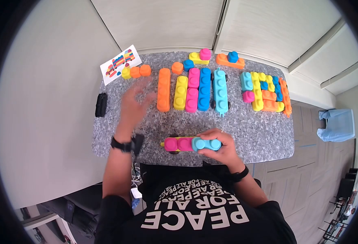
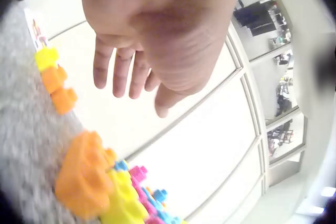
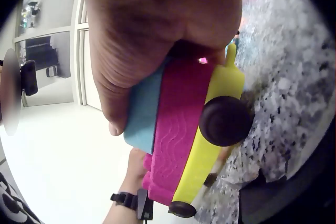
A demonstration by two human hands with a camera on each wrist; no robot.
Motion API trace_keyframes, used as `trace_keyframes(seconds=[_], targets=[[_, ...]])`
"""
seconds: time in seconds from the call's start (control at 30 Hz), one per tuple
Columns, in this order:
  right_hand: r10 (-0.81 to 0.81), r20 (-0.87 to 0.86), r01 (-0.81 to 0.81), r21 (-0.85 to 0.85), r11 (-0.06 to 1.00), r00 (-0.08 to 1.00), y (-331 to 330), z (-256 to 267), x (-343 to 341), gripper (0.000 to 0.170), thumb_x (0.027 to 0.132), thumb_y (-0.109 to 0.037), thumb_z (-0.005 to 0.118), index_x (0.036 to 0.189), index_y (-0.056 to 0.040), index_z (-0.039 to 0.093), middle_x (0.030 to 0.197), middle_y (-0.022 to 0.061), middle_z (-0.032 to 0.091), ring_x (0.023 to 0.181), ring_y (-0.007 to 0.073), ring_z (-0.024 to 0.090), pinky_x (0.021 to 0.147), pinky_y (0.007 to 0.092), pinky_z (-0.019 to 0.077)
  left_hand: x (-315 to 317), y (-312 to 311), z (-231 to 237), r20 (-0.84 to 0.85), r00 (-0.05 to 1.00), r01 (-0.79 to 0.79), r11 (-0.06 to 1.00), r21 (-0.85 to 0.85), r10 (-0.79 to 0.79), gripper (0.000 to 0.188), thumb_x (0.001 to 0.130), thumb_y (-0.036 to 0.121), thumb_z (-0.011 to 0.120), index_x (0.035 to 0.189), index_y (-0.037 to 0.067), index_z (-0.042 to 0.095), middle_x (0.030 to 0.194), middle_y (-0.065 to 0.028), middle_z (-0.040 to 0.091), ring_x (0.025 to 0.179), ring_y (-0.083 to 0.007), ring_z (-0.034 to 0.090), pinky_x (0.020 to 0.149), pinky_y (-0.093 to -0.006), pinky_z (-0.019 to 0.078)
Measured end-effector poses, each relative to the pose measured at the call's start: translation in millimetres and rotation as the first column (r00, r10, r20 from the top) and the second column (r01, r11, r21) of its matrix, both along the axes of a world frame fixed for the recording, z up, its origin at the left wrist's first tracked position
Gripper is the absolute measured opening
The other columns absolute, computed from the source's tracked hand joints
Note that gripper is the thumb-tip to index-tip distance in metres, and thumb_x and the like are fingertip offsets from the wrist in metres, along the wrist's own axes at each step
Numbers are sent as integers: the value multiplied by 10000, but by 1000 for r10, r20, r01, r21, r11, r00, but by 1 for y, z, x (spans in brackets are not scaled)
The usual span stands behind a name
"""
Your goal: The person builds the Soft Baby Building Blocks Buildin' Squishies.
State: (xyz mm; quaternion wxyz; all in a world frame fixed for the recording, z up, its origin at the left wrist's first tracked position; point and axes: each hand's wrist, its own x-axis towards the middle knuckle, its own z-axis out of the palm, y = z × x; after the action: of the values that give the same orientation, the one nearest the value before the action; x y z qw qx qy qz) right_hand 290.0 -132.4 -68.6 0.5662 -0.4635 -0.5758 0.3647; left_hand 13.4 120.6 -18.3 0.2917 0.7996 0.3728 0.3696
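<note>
Speckled tabletop [image 1: 244,134]: left hand [image 1: 135,103] spread, right hand [image 1: 224,149] gripping turquoise block [image 1: 205,144].

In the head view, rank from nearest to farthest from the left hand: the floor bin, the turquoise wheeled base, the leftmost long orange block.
1. Long orange block, right of the left hand
2. Turquoise wheeled base, farther right
3. Floor bin, far right, past the table

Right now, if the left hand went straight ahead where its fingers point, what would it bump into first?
Probably the small orange blocks near the picture card. The left hand looks raised above the table, though, so it might pass over them; its height is unclear.
</note>
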Motion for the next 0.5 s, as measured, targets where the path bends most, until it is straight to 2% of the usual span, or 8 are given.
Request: trace_keyframes(seconds=[0.03, 0.1, 0.2, 0.3, 0.4, 0.5], targets=[[4, -7, -4, 3, 1000, 1000, 0, 0, 0, 459, 832, -113, 1056, 1241, -83, 852, 1284, 143, 845, 1198, 280, 821, 1023, 403, 628, -6, 30, 3, 18, 996, -89, 996, 21, 88, 578, 988, 124, 888, 1539, 83, 717, 1514, -114, 776, 1383, -264, 739, 1131, -424, 590], [5, -13, -5, 8, 1000, 1000, 0, 0, 0, 455, 833, -110, 1055, 1239, -85, 852, 1284, 142, 845, 1194, 279, 822, 1021, 401, 628, -28, 94, -4, -165, 968, -150, 966, 212, 187, 683, 944, 35, 890, 1589, 94, 670, 1567, -126, 742, 1405, -302, 730, 1171, -435, 579], [-2, -26, 2, 20, 1000, 1000, 1, -2, -1, 452, 834, -110, 1056, 1235, -86, 850, 1280, 140, 845, 1188, 277, 822, 1017, 398, 628, -48, 157, -30, -249, 949, -116, 946, 302, 195, 655, 877, -35, 903, 1498, 52, 715, 1511, -181, 754, 1373, -394, 728, 1175, -479, 582], [-9, -23, 9, 17, 1000, 1000, 0, -3, -1, 450, 834, -112, 1057, 1234, -86, 851, 1275, 136, 846, 1184, 274, 823, 1012, 393, 627, -55, 172, -48, -406, 900, -100, 981, 165, 160, 670, 830, -54, 915, 1468, 49, 739, 1479, -210, 759, 1400, -417, 705, 1195, -476, 577], [-14, -19, 14, 15, 1000, 1000, 0, -4, -1, 448, 834, -113, 1057, 1232, -85, 854, 1272, 133, 847, 1181, 270, 822, 1007, 388, 626, -60, 174, -61, -435, 880, -126, 976, 177, 192, 691, 814, -61, 935, 1464, 63, 735, 1478, -157, 762, 1379, -382, 726, 1196, -458, 572], [-6, -17, 6, 19, 1000, 1000, 0, -4, 0, 444, 834, -111, 1057, 1229, -81, 856, 1271, 132, 847, 1179, 269, 821, 1003, 388, 624, -65, 164, -56, -424, 863, -185, 952, 242, 275, 523, 803, -51, 915, 1301, 26, 775, 1356, -221, 781, 1271, -438, 746, 1112, -482, 607]])
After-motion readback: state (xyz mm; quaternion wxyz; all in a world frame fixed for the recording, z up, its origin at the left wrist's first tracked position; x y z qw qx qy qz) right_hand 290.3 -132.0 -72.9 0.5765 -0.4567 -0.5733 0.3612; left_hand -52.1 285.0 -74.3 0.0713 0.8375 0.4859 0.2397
